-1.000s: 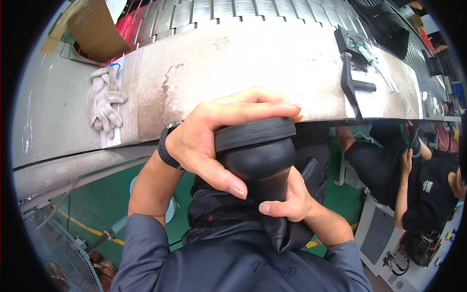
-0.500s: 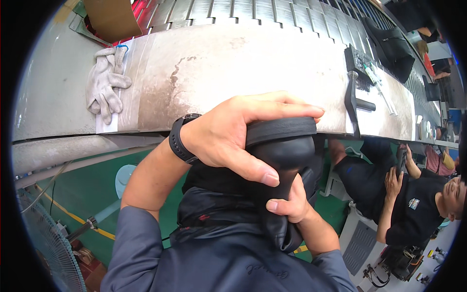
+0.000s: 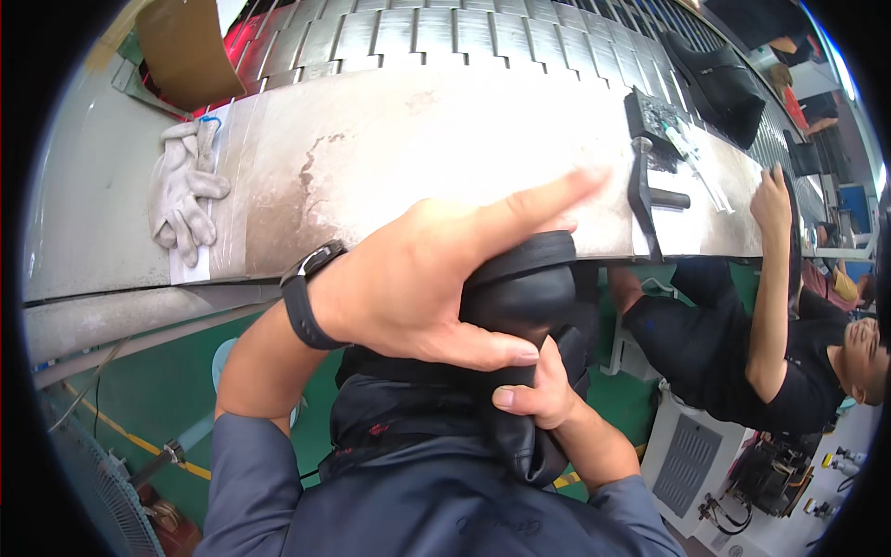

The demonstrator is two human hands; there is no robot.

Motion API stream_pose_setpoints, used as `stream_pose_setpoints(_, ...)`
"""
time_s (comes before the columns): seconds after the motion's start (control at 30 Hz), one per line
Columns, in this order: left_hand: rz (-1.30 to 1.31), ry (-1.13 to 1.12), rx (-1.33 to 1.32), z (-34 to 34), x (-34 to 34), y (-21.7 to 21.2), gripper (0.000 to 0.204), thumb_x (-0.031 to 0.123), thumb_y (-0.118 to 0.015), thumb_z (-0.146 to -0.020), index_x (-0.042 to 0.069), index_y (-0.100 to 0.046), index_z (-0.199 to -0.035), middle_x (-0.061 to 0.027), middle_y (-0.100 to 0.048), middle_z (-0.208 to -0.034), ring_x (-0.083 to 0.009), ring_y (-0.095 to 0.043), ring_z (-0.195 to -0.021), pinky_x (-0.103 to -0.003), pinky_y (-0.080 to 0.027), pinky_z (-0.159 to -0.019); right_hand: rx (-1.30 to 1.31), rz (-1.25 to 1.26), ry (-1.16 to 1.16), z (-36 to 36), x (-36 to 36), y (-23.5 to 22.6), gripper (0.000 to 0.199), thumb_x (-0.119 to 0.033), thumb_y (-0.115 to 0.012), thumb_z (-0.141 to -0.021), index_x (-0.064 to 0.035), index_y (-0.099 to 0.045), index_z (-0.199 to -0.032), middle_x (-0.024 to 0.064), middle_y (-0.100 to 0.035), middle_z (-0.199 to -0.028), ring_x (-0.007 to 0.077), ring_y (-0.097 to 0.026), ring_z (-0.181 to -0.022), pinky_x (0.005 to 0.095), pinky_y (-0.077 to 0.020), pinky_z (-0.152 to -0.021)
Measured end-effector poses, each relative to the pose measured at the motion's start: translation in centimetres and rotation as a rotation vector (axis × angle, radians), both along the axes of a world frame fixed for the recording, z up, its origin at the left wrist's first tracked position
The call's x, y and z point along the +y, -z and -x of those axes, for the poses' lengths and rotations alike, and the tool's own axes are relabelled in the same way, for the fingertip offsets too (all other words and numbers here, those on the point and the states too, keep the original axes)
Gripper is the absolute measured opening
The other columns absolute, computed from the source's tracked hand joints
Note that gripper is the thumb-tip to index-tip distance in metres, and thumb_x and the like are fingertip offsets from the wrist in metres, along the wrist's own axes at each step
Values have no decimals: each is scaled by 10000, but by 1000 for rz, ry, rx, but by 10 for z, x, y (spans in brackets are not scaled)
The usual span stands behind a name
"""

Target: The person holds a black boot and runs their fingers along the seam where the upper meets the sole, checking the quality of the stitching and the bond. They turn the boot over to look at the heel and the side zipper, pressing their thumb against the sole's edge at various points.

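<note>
A black boot (image 3: 520,299) is held before my body with its thick sole edge upward and its soft shaft hanging down. My right hand (image 3: 540,388) closes around the narrow part below, its thumb across the front. My left hand (image 3: 408,283), with a black watch on the wrist, spreads over the boot's left side. Its index finger stretches out above the sole, smeared by motion, while its thumb lies along the upper. Another fingertip shows at the sole's top; the remaining left fingers are hidden behind the hand and boot.
Grey work gloves (image 3: 186,190) lie on the bench at left. A black-handled hammer (image 3: 642,195), a black box (image 3: 650,116) and a syringe-like tube (image 3: 696,162) lie at right. Beyond, another black boot (image 3: 719,88) rests on the slatted conveyor (image 3: 445,37). A co-worker (image 3: 789,362) sits at right.
My left hand has loosened from the sole, its index finger lifting away. My right hand keeps its hold on the boot. The co-worker's arm has risen toward the conveyor.
</note>
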State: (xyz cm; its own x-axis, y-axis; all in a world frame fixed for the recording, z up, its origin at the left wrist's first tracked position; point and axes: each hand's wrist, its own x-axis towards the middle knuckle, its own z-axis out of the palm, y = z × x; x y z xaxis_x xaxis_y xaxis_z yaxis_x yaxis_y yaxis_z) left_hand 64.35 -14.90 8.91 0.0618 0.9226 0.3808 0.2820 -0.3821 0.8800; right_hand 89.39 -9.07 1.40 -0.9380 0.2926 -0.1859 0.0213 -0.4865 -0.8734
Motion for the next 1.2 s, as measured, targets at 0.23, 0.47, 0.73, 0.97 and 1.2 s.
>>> stream_pose_setpoints(0.23,-40,10,454,-8,8,-41,780,221,-897,-796,30,-604,-1493,-240,-750,-1276,-398,-758,-1064,-413,-620,-929,-41,39,-24,-6,-1,-5,957,-184,-783,-817,9,-341,-1644,152,-526,-1578,278,-507,-1475,429,-383,-1250)
stream_pose_setpoints(0.47,43,41,104,-8,15,-27,834,246,-983,-790,-5,-628,-1501,-184,-778,-1281,-227,-762,-1162,-362,-607,-969,79,347,17,-13,0,0,1130,-369,-787,-717,5,-307,-1670,199,-467,-1633,336,-500,-1502,462,-381,-1268)
stream_pose_setpoints(0.73,308,128,-280,-11,28,-19,490,64,-822,-960,-65,-678,-1410,-132,-785,-1208,-151,-739,-1082,-305,-597,-956,-60,513,11,-16,-2,-15,1159,-422,-817,-686,11,-321,-1640,212,-532,-1523,346,-563,-1414,480,-437,-1229)
stream_pose_setpoints(0.97,340,88,-314,-17,19,-13,577,32,-806,-960,-93,-594,-1482,-183,-768,-1256,-186,-726,-1165,-322,-574,-1037,-98,552,18,-14,-2,-15,1131,-398,-821,-687,12,-339,-1624,217,-567,-1471,343,-612,-1345,475,-495,-1176)
stream_pose_setpoints(1.2,137,-93,60,-26,12,-10,707,105,-875,-898,-87,-568,-1505,-232,-735,-1335,-255,-722,-1229,-349,-567,-1046,-146,580,60,-16,-4,-14,1058,-376,-806,-712,21,-381,-1596,227,-602,-1432,348,-643,-1310,479,-528,-1140)
